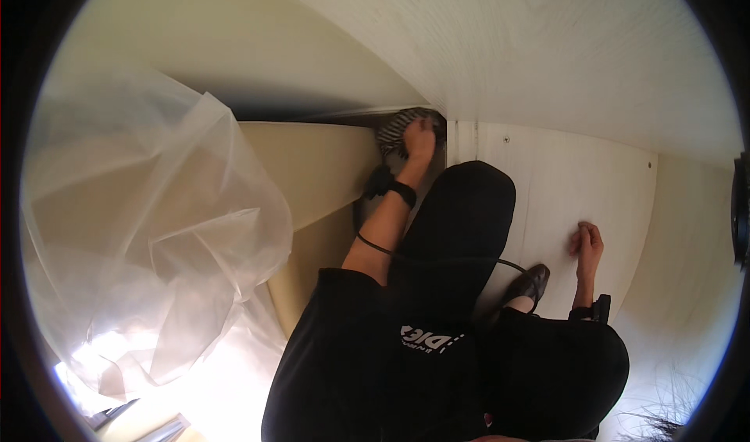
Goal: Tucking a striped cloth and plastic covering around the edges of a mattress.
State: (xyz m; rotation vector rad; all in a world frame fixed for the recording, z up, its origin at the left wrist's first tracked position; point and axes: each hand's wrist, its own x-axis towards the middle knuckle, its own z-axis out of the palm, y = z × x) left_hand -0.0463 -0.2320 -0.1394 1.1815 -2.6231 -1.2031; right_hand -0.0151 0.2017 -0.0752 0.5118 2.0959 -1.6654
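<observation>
Black-clad knees fill the lower view, one dark shoe (pixel 530 283) tucked between them. Left hand (pixel 419 139) presses a striped grey-and-white cloth (pixel 400 123) into the corner beside the pale wooden panel (pixel 547 200), fingers closed on it. Right hand (pixel 587 245) rests on that panel, fingers loosely curled, holding nothing. Clear crumpled plastic sheeting (pixel 156 231) hangs at left.

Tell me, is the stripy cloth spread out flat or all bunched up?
Bunched up. The striped cloth sits crumpled under the left hand, pressed into the dark corner where the panels meet.

Left hand (pixel 419 139) on striped cloth (pixel 394 126)
</observation>
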